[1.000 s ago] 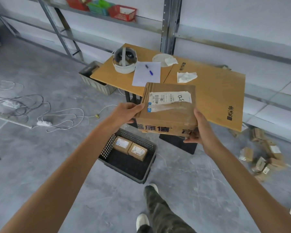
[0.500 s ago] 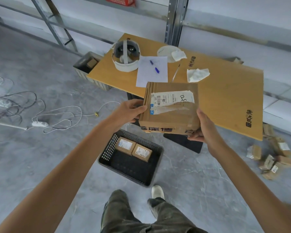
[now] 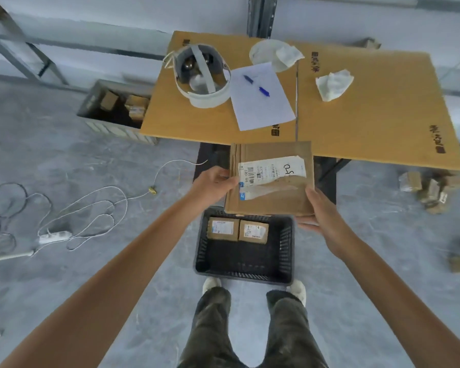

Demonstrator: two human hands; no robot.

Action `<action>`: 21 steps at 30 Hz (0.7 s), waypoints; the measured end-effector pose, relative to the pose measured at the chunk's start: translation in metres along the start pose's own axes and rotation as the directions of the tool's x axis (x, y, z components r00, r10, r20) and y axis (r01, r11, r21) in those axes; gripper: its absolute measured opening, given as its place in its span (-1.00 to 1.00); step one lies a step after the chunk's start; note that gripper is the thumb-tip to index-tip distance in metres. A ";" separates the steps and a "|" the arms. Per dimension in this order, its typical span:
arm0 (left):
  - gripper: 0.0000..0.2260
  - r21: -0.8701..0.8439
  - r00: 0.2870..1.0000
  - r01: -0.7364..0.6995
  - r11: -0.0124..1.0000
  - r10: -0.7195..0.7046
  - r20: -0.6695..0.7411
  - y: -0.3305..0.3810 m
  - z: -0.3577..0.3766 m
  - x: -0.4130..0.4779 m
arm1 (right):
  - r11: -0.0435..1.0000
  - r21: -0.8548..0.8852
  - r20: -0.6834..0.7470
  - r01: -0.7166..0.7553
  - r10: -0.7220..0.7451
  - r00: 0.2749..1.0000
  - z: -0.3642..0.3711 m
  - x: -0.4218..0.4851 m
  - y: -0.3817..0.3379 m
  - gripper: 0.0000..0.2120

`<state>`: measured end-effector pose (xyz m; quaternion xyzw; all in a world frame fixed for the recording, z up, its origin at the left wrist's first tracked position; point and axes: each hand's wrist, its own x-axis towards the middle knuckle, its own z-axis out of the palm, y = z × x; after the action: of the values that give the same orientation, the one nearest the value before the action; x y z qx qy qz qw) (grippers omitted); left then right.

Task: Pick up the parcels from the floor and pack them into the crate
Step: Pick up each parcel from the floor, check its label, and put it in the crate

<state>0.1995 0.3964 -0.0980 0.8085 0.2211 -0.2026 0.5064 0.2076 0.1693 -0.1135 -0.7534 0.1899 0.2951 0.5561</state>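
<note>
Both hands, left hand and right hand, hold the big cardboard parcel over the black crate; next, I think, lower it in beside the two small parcels.

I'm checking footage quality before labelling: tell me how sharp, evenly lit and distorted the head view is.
Head view: light is soft and even, with no hard shadows or glare; the shipping label on the large parcel held by the left hand and right hand is readable only in part, its fine print smeared; wide-angle distortion splays the forearms; the loose parcels on the floor at the right edge are blurred.
</note>
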 end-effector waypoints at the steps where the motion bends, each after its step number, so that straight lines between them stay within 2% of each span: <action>1: -0.71 0.028 1.000 0.004 1.000 -0.004 0.019 -0.010 -0.006 0.005 | 1.000 0.009 -0.007 -0.013 0.014 1.000 0.012 0.001 0.004 -0.55; 5: -0.70 0.079 0.997 0.054 0.995 -0.058 0.050 -0.052 -0.014 0.033 | 0.998 -0.038 -0.025 -0.047 0.046 0.999 0.051 0.012 0.024 -0.54; 9: -0.71 0.082 0.989 0.140 0.987 -0.143 0.034 -0.106 -0.002 0.065 | 0.977 -0.198 -0.052 -0.079 0.070 0.996 0.077 0.046 0.055 -0.51; 12: -0.80 0.170 0.985 0.138 0.976 -0.153 0.079 -0.161 0.019 0.096 | 0.935 -0.341 -0.069 -0.100 0.081 0.994 0.094 0.087 0.092 -0.51; 15: -0.87 0.239 0.963 0.212 0.948 -0.245 0.116 -0.236 0.062 0.131 | 0.889 -0.437 -0.055 -0.136 0.125 0.991 0.116 0.134 0.152 -0.57; 18: -0.93 0.192 0.908 0.366 0.911 -0.395 0.143 -0.312 0.116 0.162 | 0.877 -0.411 -0.098 -0.248 0.228 0.969 0.143 0.183 0.236 -0.63; 21: -0.70 0.087 0.881 0.438 0.895 -0.447 0.158 -0.375 0.169 0.197 | 0.857 -0.351 -0.178 -0.378 0.335 0.925 0.167 0.235 0.323 -0.65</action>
<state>0.1327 0.4192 -0.5487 0.7278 0.3498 -0.3878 0.4444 0.1469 0.2375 -0.5366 -0.8133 0.2961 0.3817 0.3242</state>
